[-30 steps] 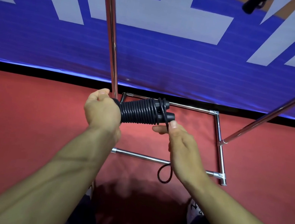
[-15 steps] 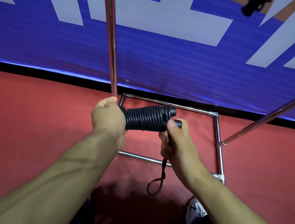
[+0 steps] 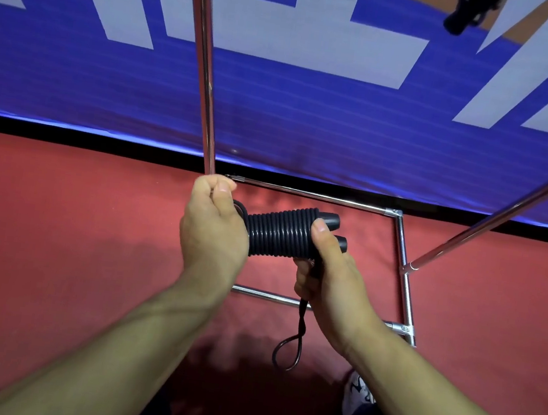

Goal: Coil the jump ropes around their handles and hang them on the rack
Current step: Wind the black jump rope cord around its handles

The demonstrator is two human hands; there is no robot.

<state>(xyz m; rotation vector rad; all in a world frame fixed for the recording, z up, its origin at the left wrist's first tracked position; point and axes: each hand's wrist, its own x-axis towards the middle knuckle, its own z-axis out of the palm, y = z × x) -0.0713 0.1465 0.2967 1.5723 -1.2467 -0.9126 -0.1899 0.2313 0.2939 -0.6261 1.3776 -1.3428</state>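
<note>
A black jump rope [image 3: 279,234] is wound in tight turns round its two handles, whose ends [image 3: 331,219] stick out to the right. My left hand [image 3: 212,231] grips the left end of the bundle. My right hand [image 3: 325,272] grips the right end, thumb on top of the coil. A short twisted loop of rope [image 3: 289,352] hangs down from under my right hand. The chrome rack's base frame [image 3: 401,254] lies on the floor just behind and below the bundle.
One upright rack pole [image 3: 202,60] rises just left of centre, and a slanted chrome bar [image 3: 506,215] crosses the right side. A blue banner with white shapes [image 3: 312,108] stands behind. The floor is red [image 3: 55,232]. A white shoe [image 3: 359,390] shows at the bottom.
My right hand has closed round the right end of the coil, thumb on top. The hanging loop has dropped lower and twisted. Both hands have lowered slightly.
</note>
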